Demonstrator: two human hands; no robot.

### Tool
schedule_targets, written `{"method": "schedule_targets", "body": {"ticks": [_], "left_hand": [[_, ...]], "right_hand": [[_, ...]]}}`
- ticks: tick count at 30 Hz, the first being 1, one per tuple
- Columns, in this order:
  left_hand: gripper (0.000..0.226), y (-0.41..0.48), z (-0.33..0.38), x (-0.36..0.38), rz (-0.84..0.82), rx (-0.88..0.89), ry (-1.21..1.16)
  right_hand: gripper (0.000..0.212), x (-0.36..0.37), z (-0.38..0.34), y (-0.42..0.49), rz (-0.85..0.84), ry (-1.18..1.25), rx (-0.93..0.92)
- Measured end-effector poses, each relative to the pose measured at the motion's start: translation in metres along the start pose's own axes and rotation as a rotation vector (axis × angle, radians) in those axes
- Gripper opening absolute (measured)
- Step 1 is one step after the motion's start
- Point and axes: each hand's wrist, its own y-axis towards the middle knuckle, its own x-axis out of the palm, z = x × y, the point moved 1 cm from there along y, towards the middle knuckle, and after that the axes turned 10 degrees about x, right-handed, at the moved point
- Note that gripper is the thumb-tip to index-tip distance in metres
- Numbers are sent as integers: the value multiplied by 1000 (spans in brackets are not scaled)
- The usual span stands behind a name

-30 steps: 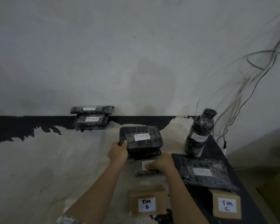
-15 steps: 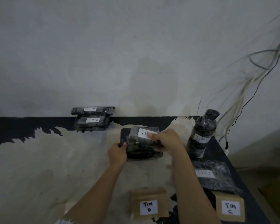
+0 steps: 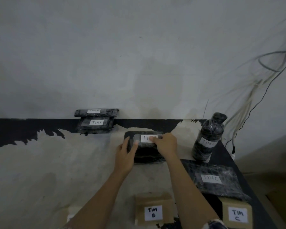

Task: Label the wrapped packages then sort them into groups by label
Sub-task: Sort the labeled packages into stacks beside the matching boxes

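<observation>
At frame centre we hold a small wrapped package [image 3: 145,139] atop the black stack [image 3: 147,156], our right hand [image 3: 166,144] pinching its labelled top, our left hand [image 3: 125,154] straight-fingered against its left edge

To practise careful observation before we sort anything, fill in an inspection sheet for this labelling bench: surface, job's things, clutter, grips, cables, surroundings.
Surface: table, black coating worn to pale patches.
Job's things: TIM A stack at the wall; top package lying on a larger black package; wrapped bottle upright; flat TIM C package; TIM B box and TIM C box at the near edge.
Clutter: nothing seen.
Grips: left grip touches the top package's left end; right grip holds its right end, covering part of the label.
Cables: loose cables hanging down the wall, right.
Surroundings: bare grey wall.
</observation>
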Motion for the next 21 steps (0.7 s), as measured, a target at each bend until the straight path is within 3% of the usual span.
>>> {"method": "schedule_targets", "body": {"ticks": [4, 8, 12, 16, 21], "left_hand": [[79, -5, -1, 3, -87, 37, 40], [92, -16, 3, 3, -33, 276, 390], [79, -24, 3, 2, -106, 628, 690], [88, -27, -3, 3, -244, 569, 868], [95, -18, -14, 7, -265, 361, 967]], "right_hand": [[36, 4, 2, -7, 39, 98, -49], [31, 8, 18, -22, 152, 179, -180], [68, 15, 45, -42, 154, 24, -454], [106, 27, 64, -37, 36, -419, -338], [110, 32, 66, -25, -113, -266, -282]]}}
